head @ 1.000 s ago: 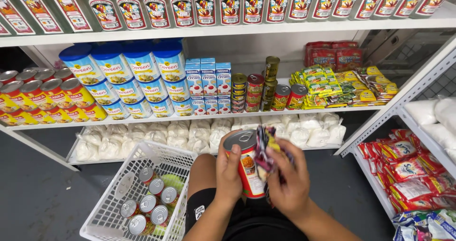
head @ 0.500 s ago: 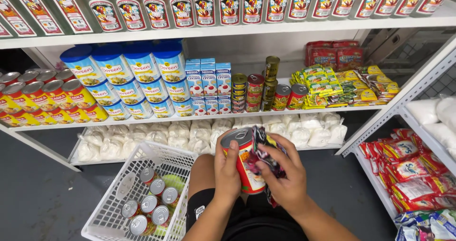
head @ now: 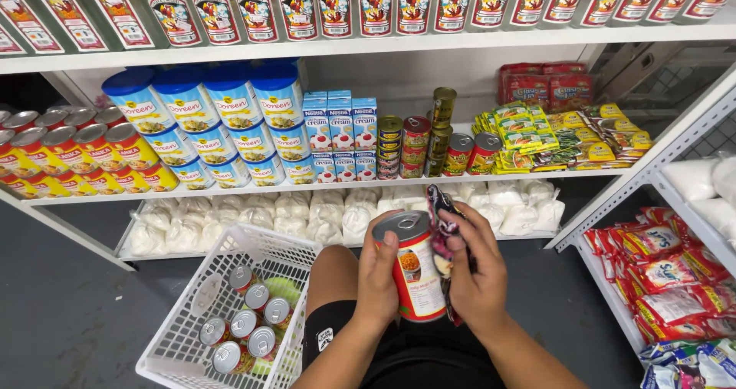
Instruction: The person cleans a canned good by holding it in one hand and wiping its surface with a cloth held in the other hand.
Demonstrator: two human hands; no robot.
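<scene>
Right now, head view: my left hand (head: 379,278) clamps a red-labelled tin can (head: 414,270) at centre, while my right hand (head: 479,282) pinches a dark patterned cloth (head: 443,232) against it. I judge the wiping midway. At seven o'clock, a white plastic basket (head: 180,312) holds more silver-topped cans (head: 245,324).

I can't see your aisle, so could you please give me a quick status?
Left hand gripping red-labelled can. Right hand pressing patterned cloth to it. White basket of cans at left.
</scene>
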